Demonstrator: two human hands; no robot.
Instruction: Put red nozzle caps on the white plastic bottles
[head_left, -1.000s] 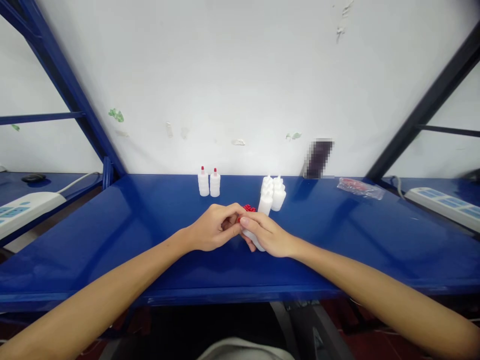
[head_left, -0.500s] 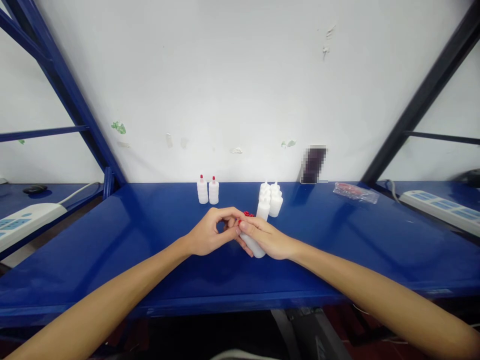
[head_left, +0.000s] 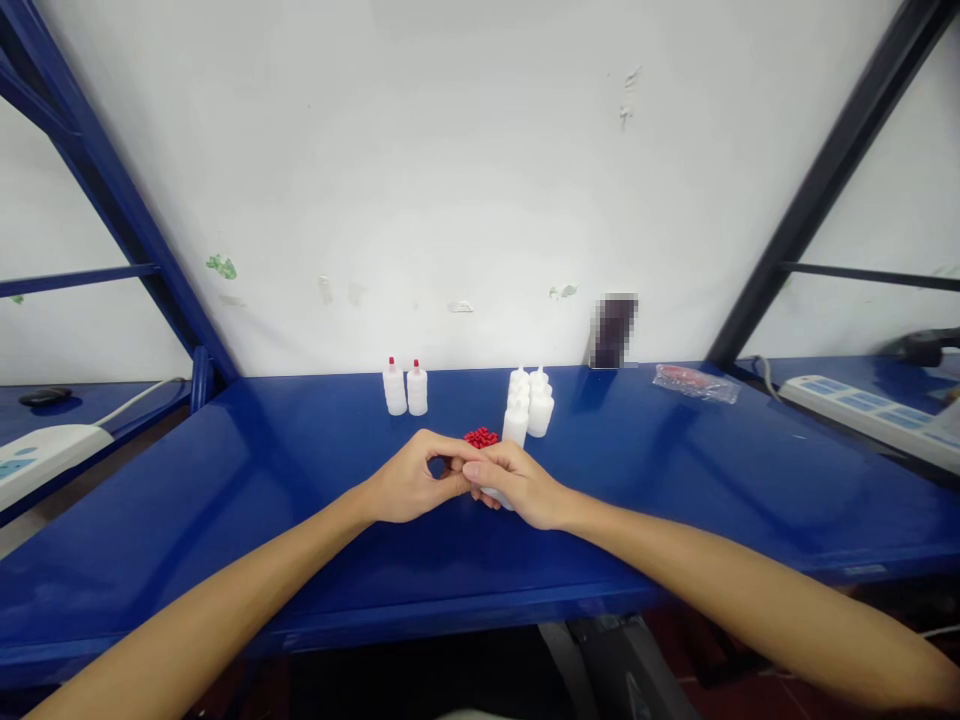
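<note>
My right hand is wrapped round a white squeeze bottle, which leans with its top toward the left; only a strip of its body shows. At the bottle's top, the thumb and fingertips of my left hand are pinched together, touching the right thumb. A small red cap was visible there a moment ago; fingers now cover it. Just behind the hands lies a pile of red caps. Several uncapped white bottles stand close together beyond my right hand. Two bottles with red caps stand upright farther left.
A blue table runs back to a white wall. A clear plastic bag with something red lies at the back right, near a blurred dark upright object. White power strips flank both sides beyond the metal frame posts.
The view has shifted slightly, showing more of the red cap pile. My hands stay together on the bottle; my right thumb now covers the red cap at its top.
</note>
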